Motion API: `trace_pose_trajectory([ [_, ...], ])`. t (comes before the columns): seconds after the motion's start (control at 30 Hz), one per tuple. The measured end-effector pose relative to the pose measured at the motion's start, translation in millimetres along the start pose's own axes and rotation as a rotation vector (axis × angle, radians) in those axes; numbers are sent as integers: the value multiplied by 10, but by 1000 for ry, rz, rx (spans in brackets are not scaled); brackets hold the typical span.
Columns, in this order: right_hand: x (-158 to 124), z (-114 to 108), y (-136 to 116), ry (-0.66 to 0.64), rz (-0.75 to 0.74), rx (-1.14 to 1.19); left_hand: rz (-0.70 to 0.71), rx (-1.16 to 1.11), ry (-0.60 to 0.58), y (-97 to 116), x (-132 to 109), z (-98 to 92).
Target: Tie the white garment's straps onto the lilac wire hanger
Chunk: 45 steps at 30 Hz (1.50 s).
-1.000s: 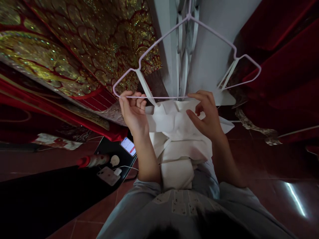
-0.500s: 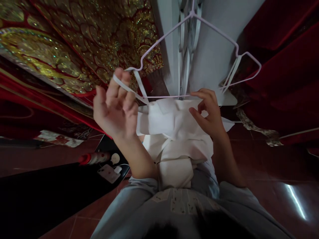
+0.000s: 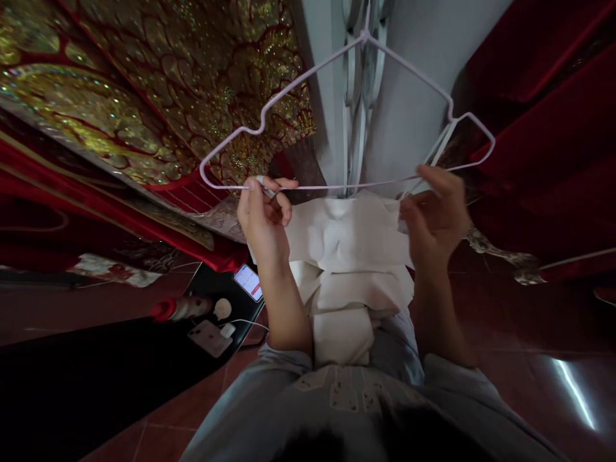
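A pale pink hanger (image 3: 363, 38) hangs in front of me, its lower bar running level between my hands. Below the bar hangs a white cloth garment (image 3: 356, 231) with thin straps. My left hand (image 3: 264, 224) is closed at the left part of the bar, a white strap (image 3: 262, 180) pinched in its fingers. The hanger's left notch carries no strap. On the right, another white strap (image 3: 440, 144) is still looped over the notch. My right hand (image 3: 436, 215) is beside that strap and the garment's upper right corner, thumb and forefinger apart but blurred; its grip is unclear.
Gold sequined red cloth (image 3: 192, 83) hangs at the left and dark red cloth (image 3: 543, 128) at the right. On a black surface (image 3: 120, 372) at lower left lie a lit phone (image 3: 249, 282), a pink phone (image 3: 209, 337) and a red-capped bottle (image 3: 180, 308).
The left strap has come off the hanger's notch, and my left hand has lowered to the bar with it. My right hand has shifted right, towards the other strap.
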State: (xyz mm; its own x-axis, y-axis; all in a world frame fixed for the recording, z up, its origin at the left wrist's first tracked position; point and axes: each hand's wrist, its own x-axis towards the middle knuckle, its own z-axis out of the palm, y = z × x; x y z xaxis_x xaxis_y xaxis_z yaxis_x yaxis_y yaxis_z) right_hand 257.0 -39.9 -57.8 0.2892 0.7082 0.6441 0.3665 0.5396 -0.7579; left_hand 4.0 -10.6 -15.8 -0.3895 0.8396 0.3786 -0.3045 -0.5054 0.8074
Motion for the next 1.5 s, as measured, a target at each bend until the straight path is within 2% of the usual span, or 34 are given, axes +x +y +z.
trace_pose_trajectory([
  [0.07,62,-63,77,251,-57,-28,-3,-16,-12,-5,-1,16],
  [0.1,113,-98,91,278,-62,-61,-9,-20,-16,-17,1,11],
  [0.2,322,-190,11,58,45,-152,-11,-35,-17,-64,4,-12],
  [0.27,481,-226,-97,-55,135,-127,10,-69,-19,-76,1,-14],
  [0.33,624,-244,-169,-99,218,-40,28,-87,-24,-62,-4,-3],
  [0.43,759,-262,-138,-146,349,62,28,-66,-28,-23,-9,13],
  [0.57,761,-280,-34,-195,462,87,26,-38,-27,-15,-3,7],
  [0.7,732,-275,-140,-118,352,135,13,-4,3,-27,-3,14],
  [0.8,836,-304,-155,-44,213,183,15,-41,7,-9,-19,29],
  [0.87,955,-363,-4,54,117,236,24,-76,-13,7,-33,32],
  [0.97,1078,-488,407,222,-31,328,26,-115,-26,21,-46,28],
  [1.07,998,-563,727,392,-159,350,14,-135,-15,19,-40,25],
  [1.13,856,-545,765,451,-188,304,15,-144,-19,13,-27,20],
  [1.23,699,-441,667,441,-156,161,18,-135,-23,2,-8,2],
  [1.3,709,-381,646,509,-147,123,1,-108,-18,-5,-3,-12],
  [1.43,849,-421,827,745,-275,233,-74,-114,-21,-3,-19,-12],
  [1.5,839,-470,857,731,-325,285,-113,-134,-16,5,-30,11],
])
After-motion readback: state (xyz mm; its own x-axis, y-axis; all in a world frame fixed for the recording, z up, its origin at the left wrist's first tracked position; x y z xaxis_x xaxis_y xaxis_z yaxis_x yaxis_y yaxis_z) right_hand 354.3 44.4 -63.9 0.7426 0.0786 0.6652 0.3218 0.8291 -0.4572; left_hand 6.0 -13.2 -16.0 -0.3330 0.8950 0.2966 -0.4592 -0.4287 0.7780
